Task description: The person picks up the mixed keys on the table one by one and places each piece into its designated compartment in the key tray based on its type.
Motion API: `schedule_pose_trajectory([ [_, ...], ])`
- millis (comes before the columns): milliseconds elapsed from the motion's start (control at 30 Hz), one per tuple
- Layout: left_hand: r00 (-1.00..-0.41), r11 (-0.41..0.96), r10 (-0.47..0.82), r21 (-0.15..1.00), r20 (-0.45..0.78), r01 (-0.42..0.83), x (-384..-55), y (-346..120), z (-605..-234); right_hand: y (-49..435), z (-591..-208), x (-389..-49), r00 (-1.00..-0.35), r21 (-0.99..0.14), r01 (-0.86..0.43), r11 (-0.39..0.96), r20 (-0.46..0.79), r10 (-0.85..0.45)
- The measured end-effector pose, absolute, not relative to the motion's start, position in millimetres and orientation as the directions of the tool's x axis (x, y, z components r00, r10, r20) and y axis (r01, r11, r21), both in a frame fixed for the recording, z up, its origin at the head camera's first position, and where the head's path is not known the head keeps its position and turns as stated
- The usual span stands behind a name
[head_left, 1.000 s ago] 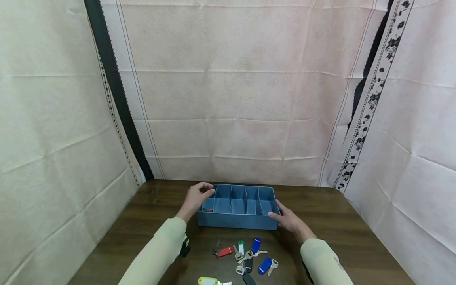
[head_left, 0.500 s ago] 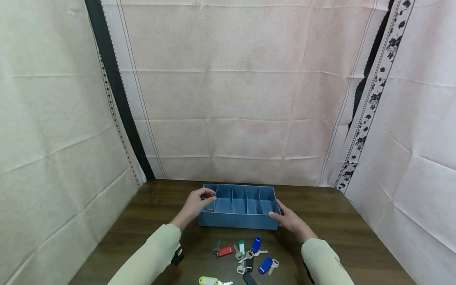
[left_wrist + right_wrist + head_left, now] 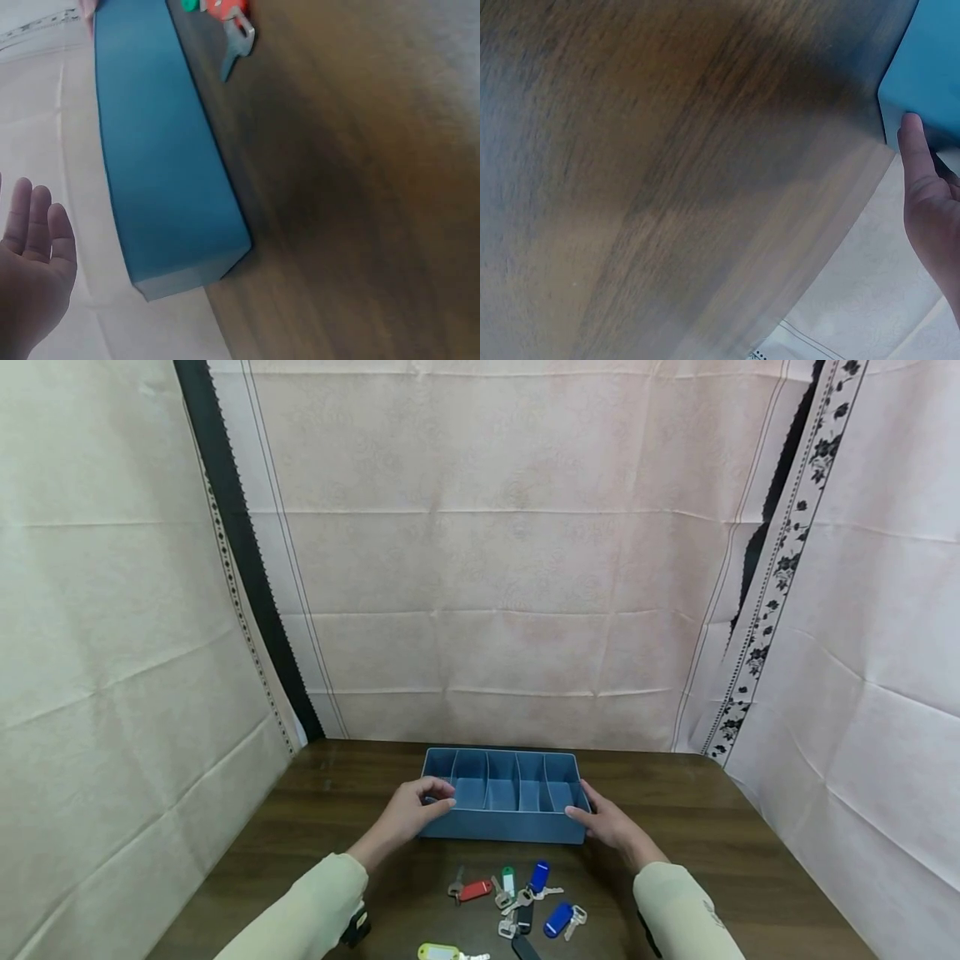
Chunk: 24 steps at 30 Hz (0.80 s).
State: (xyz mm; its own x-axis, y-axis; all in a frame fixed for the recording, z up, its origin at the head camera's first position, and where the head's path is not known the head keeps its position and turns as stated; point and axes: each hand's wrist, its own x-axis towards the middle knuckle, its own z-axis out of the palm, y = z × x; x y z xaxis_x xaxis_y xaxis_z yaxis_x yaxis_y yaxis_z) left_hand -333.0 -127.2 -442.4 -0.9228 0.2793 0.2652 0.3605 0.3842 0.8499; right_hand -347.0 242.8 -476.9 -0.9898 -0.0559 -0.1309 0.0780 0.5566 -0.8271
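A blue compartment box (image 3: 504, 825) with several upright dividers sits on the brown table. My left hand (image 3: 414, 814), fingers loosely bent and holding nothing, is over its left front corner in the head view. In the left wrist view the same hand (image 3: 39, 259) shows bare fingers beside the box (image 3: 161, 150). My right hand (image 3: 611, 821) holds the box's right end, thumb at the front corner and fingers along the side. The right wrist view shows a digit of the right hand (image 3: 922, 184) against the box (image 3: 934, 67). The left compartment's front part is hidden by my left hand.
Tagged keys lie in front of the box: a red tag (image 3: 475, 891), a green tag (image 3: 508, 880), blue tags (image 3: 557, 919), black tags (image 3: 525, 948) and a yellow tag (image 3: 438, 952). Pale cloth (image 3: 480, 568) hangs behind the table (image 3: 720, 843) and at both sides.
My left hand has come back from the box's left compartment toward its front corner. A bit of red seen inside that compartment before is now covered by the hand. The right hand stays put.
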Motion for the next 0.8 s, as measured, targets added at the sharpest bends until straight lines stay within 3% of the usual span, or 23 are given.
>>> schedule_pose_trajectory([
  [800,-0.823,0.412,0.547,0.805,0.156,0.426,-304.8,-131.8,-496.0,243.8,-477.5,-347.4,-0.989,-0.828,0.077,0.556,-0.135,-0.064],
])
